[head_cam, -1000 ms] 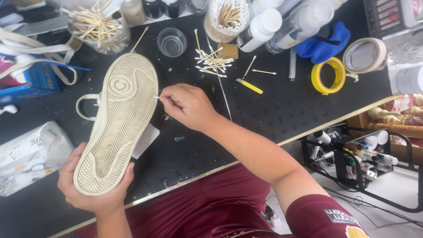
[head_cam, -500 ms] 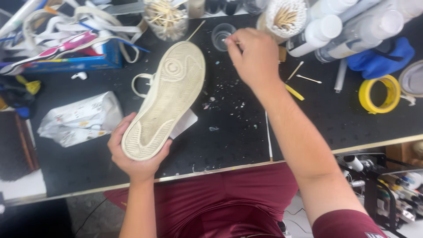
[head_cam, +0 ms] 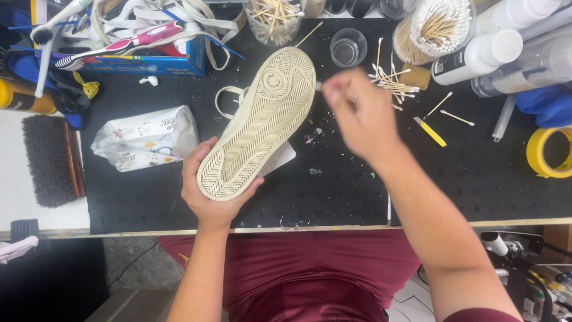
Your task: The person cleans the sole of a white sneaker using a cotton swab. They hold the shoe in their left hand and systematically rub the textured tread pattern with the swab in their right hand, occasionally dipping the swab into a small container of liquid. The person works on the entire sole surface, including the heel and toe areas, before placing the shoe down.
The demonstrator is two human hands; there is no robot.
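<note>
gripping the heel of a cream shoe (head_cam: 262,119), sole up at frame centre, the left hand (head_cam: 208,191) curls around it. the right hand (head_cam: 360,113), blurred just right, pinches a thin swab (head_cam: 319,85) against the sole's edge.

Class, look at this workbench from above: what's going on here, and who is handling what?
A person in dark red clothes holds a cream shoe sole-up over a black mat, the left hand gripping its heel end. The right hand, blurred, is beside the toe end, pinching something thin. Loose cotton swabs, a small glass and a wipes packet lie around.
</note>
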